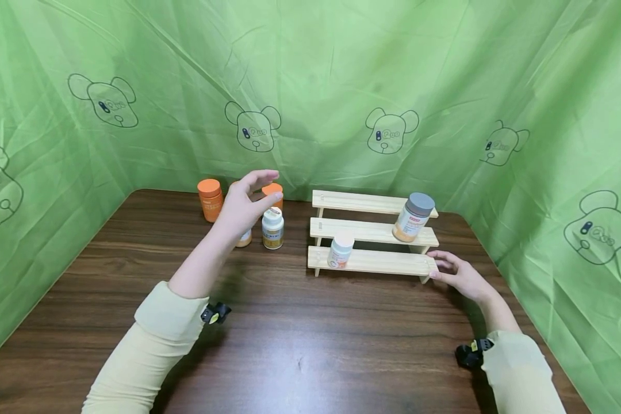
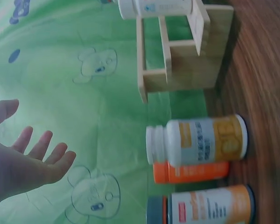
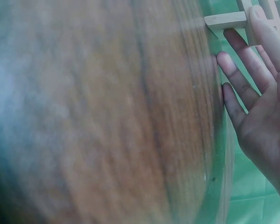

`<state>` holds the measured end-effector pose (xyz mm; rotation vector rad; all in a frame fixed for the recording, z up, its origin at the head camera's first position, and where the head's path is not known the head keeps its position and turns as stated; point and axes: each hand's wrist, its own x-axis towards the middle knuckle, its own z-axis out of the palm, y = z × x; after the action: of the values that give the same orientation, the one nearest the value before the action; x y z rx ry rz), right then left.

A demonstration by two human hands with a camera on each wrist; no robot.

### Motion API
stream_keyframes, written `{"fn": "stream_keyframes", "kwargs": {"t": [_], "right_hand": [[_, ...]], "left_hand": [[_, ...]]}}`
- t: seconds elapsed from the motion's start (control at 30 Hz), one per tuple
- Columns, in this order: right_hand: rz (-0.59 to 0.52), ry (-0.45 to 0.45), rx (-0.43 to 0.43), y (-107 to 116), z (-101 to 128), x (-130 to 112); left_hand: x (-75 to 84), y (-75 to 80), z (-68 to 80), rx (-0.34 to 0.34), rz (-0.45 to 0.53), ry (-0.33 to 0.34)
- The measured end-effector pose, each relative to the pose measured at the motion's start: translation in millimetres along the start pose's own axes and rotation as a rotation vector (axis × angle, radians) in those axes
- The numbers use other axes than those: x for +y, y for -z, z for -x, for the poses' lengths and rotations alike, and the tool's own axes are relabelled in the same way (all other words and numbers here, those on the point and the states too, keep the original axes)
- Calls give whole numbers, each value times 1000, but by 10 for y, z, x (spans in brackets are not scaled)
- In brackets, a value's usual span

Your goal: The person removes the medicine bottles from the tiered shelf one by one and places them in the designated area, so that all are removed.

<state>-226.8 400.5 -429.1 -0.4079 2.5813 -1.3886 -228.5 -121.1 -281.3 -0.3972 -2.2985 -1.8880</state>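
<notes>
My left hand hovers over a group of bottles with thumb and fingers spread apart, holding nothing. Under it stand a white bottle with a gold label, an orange bottle behind that, and a partly hidden bottle with a grey cap. My right hand is at the right end of a three-step wooden display rack, thumb in front of the lowest step and index finger behind it. On the rack, a small white bottle sits low at left and a grey-capped bottle on the middle step at right.
Another orange bottle stands left of the group. Everything is on a dark wooden table. A green cloth with bear drawings hangs behind and at both sides.
</notes>
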Motion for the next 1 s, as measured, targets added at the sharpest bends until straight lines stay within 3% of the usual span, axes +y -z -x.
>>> {"fn": "stream_keyframes", "kwargs": {"t": [0.6,1.0], "right_hand": [[4,-15,2,2,-1,7],[-7,-11,6,-3,2,12]], "left_hand": [[95,-523,-30,51,83,-135],[59,-961,-62,-1,90,-159]]}}
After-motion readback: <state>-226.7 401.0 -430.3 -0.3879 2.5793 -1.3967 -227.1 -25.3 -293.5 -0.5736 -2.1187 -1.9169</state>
